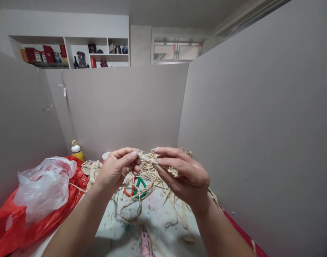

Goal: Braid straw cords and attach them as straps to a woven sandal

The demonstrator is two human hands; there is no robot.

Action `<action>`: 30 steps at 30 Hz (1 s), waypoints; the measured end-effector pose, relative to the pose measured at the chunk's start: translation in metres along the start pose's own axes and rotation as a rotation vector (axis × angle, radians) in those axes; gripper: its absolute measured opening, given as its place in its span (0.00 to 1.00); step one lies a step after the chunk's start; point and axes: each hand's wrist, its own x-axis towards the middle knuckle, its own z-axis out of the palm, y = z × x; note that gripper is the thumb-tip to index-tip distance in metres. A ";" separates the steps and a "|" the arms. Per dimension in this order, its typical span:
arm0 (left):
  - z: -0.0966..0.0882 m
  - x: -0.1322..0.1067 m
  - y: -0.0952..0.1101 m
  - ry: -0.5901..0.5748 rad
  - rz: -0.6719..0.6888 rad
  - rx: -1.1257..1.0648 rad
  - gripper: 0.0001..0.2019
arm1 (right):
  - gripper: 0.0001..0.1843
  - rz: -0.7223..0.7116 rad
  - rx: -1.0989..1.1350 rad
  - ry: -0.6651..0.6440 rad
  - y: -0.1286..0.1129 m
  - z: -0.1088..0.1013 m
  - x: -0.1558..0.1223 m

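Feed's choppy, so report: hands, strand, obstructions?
Left hand, right hand pinching strand. Strand held above table. Loose strips heaped beyond; pink tool lies nearer, apart from hands.

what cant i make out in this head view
Head view:
Pink tool with pointed tip: lower end cut off by bottom edge.
White round-rimmed container: partly hidden behind the left hand.
Red and green looped handles: the rest hidden by pale straw-like strands.
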 end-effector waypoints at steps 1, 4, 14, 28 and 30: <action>0.000 0.000 0.000 0.001 0.012 0.004 0.09 | 0.18 -0.027 -0.019 -0.016 0.000 0.000 -0.001; 0.000 0.000 0.002 -0.034 0.008 0.042 0.12 | 0.19 -0.066 -0.057 -0.018 0.000 0.000 0.000; -0.014 0.004 0.000 -0.114 -0.044 0.329 0.11 | 0.18 0.114 0.018 0.134 0.004 -0.007 0.003; -0.010 0.000 0.008 0.039 0.027 0.009 0.10 | 0.14 0.022 -0.037 -0.111 -0.005 0.001 0.006; -0.008 0.000 0.007 0.028 0.036 0.029 0.10 | 0.15 0.010 -0.046 -0.093 -0.005 0.001 0.005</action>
